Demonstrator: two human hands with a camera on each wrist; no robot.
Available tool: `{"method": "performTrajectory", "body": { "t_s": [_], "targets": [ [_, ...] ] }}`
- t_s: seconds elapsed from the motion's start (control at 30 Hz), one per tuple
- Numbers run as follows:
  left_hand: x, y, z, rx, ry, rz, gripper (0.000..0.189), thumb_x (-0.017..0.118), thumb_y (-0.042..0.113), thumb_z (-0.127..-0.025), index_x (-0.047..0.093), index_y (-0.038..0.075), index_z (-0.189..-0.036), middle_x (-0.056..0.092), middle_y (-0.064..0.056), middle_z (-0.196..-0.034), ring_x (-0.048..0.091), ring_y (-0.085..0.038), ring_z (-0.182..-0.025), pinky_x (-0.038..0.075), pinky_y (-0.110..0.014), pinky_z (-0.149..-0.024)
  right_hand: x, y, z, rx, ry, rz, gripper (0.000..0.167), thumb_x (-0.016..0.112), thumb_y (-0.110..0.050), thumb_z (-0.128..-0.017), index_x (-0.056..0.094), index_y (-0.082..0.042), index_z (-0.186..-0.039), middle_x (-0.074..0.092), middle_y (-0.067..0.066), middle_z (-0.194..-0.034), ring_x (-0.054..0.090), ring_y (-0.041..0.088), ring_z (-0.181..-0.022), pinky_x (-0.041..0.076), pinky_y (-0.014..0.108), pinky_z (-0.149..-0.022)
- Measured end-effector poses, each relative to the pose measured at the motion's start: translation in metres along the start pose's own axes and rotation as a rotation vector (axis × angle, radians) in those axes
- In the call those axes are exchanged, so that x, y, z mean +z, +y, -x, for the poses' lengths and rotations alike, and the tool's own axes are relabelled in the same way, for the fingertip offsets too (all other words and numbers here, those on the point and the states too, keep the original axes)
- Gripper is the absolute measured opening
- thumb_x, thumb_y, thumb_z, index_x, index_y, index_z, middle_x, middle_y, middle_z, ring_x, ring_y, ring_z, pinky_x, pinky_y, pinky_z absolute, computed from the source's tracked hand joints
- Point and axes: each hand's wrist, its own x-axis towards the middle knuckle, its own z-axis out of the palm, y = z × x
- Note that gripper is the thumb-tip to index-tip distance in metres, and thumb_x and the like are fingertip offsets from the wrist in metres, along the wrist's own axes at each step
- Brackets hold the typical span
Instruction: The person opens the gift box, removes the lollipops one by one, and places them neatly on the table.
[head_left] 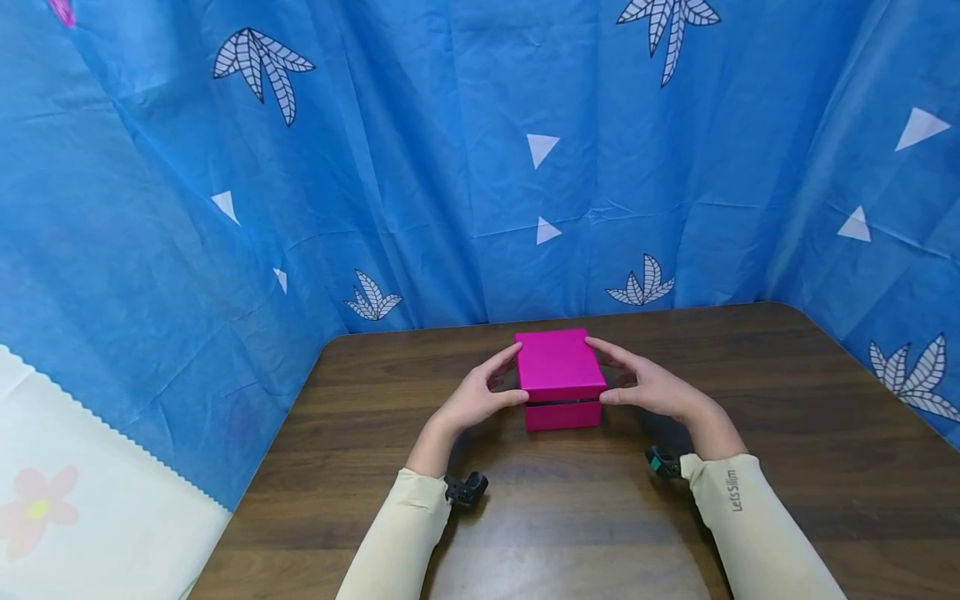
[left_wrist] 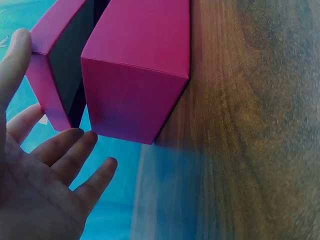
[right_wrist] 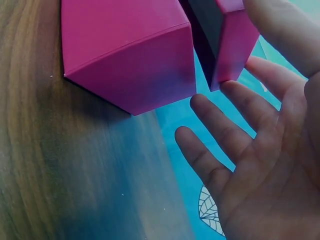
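A bright pink square box stands toward the back of the table, its lid (head_left: 560, 360) raised slightly off the base (head_left: 562, 416). Between lid and base a dark gap shows. My left hand (head_left: 480, 397) grips the lid's left side, thumb at the front corner and forefinger near the back. On the opposite side my right hand (head_left: 654, 385) holds the lid the same way. Both wrist views show the lid's dark inside and the pink base (left_wrist: 135, 100) below it. The lower fingers of each hand spread beside the gap. What the box contains is hidden.
The dark wooden table (head_left: 360, 442) carries the box. A blue curtain (head_left: 465, 167) with leaf and triangle prints hangs along the back and sides. At the lower left is a white cloth (head_left: 97, 467) with a scalloped edge and a flower print.
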Motion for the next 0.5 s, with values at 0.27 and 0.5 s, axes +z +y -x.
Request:
{"method": "performTrajectory", "body": {
  "t_s": [0.27, 0.5],
  "targets": [
    [-0.001, 0.004, 0.001, 0.03, 0.021, 0.044, 0.071, 0.07, 0.035, -0.093, 0.036, 0.032, -0.155, 0.048, -0.004, -0.154, 0.048, -0.028, -0.141, 0.042, -0.051, -0.114, 0.0, -0.007, 0.001, -0.016, 0.022, 0.023, 0.094, 0.079, -0.029, -0.084, 0.022, -0.037, -0.159, 0.026, 0.012, -0.165, 0.034, 0.042, -0.144, 0.044, 0.061, -0.104],
    [-0.002, 0.008, 0.001, 0.025, 0.035, 0.035, 0.066, 0.066, 0.043, -0.094, 0.039, 0.033, -0.153, 0.052, -0.002, -0.15, 0.052, -0.024, -0.137, 0.046, -0.047, -0.112, 0.002, -0.014, -0.002, -0.048, 0.155, 0.13, 0.07, 0.071, -0.024, -0.093, 0.038, -0.032, -0.154, 0.051, 0.013, -0.15, 0.056, 0.035, -0.127, 0.054, 0.041, -0.092]
  ]
}}
